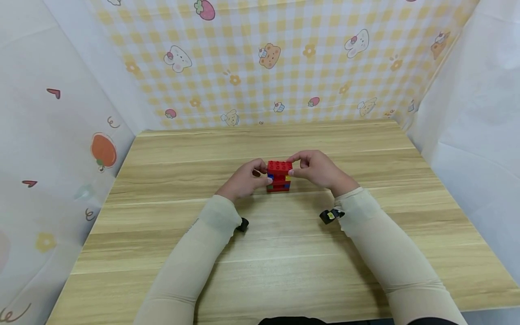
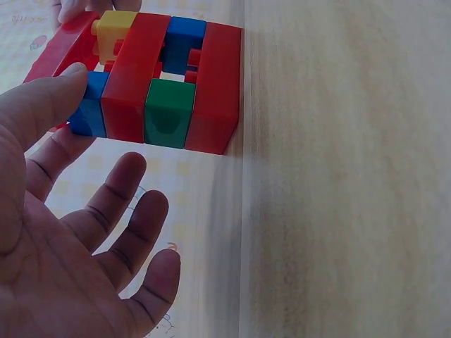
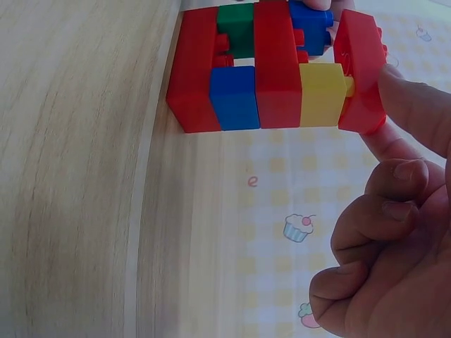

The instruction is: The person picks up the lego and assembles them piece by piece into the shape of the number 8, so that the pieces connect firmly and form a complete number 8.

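A tower of toy building bricks stands mid-table. It has a red bottom brick (image 2: 217,88), then a green brick (image 2: 170,116) and a blue brick (image 3: 235,100), a middle red brick (image 2: 134,84), and an upper blue brick (image 2: 90,109) beside a yellow brick (image 3: 322,97). A red top brick (image 3: 361,74) sits slightly tilted, with a gap over the yellow brick's stud. My left hand (image 1: 245,179) pinches the upper blue brick between thumb and index finger, other fingers spread. My right hand (image 1: 318,169) pinches the top brick by its right end, its other fingers curled.
The wooden table (image 1: 260,271) spreads around the tower. Behind it hangs a yellow checked cloth (image 1: 227,49) with cartoon prints; white cloth (image 1: 471,113) flanks the sides. Each wrist carries a small black strap device (image 1: 331,215).
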### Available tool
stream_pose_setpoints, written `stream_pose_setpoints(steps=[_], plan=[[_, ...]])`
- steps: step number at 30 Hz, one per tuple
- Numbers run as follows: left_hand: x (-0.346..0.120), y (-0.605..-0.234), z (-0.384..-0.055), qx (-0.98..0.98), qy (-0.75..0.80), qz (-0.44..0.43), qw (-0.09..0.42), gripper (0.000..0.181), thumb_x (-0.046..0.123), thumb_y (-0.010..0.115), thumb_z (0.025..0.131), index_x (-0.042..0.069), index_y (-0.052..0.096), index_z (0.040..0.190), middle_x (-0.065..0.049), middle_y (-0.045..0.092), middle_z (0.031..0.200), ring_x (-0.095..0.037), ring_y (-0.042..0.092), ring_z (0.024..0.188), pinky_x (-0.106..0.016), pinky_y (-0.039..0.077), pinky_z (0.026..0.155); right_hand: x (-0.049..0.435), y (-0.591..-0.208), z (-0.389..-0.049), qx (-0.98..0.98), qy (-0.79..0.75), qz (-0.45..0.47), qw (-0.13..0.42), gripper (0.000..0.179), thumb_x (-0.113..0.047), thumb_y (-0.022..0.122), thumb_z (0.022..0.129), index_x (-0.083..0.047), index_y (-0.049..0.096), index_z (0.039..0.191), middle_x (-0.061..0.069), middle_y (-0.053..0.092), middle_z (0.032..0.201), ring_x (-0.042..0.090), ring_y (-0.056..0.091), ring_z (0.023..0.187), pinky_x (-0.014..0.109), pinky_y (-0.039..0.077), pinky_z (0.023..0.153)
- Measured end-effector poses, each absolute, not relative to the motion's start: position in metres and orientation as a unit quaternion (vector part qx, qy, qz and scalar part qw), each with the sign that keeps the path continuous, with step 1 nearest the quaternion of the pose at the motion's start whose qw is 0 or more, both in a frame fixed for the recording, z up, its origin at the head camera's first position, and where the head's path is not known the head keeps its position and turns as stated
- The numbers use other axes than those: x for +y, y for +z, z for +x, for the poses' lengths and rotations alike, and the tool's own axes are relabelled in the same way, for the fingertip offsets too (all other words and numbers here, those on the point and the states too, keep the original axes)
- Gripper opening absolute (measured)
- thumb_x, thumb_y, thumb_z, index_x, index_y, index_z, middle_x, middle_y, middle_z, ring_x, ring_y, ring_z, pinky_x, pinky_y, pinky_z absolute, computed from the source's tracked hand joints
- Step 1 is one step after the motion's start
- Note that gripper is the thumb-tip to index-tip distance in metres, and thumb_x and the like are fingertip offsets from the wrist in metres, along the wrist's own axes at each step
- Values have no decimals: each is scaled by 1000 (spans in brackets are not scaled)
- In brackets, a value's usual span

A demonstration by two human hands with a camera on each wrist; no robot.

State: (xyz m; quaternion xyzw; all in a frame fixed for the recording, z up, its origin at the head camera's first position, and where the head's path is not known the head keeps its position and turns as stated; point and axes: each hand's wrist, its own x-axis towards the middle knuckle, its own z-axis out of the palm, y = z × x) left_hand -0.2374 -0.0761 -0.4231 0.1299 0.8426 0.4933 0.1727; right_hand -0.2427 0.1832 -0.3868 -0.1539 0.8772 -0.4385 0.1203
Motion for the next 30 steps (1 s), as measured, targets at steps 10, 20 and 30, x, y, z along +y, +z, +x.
stream_pose_setpoints(steps=[10,20,30], plan=[[-76,-422,-238,841,495,131,174,17,28,75,99,20,64,109,-1,62,128,-29,57,117,-47,52,92,183,-386,-242,879,-434,-160,117,29,-17,80,95,-10,74,122,1,44,68,19,39,58,29,33,53],[-75,-421,-237,843,490,133,177,18,29,75,100,19,64,110,-3,62,127,-29,58,115,-45,54,86,181,-384,-238,891,-411,-161,108,30,-17,80,95,-9,74,124,2,45,69,20,41,60,30,35,54],[-77,-421,-238,844,489,128,182,19,29,75,100,19,64,113,-4,61,128,-29,58,114,-41,54,82,178,-383,-234,898,-397,-156,108,32,-20,80,96,-10,73,126,4,47,71,22,44,62,31,36,55]])
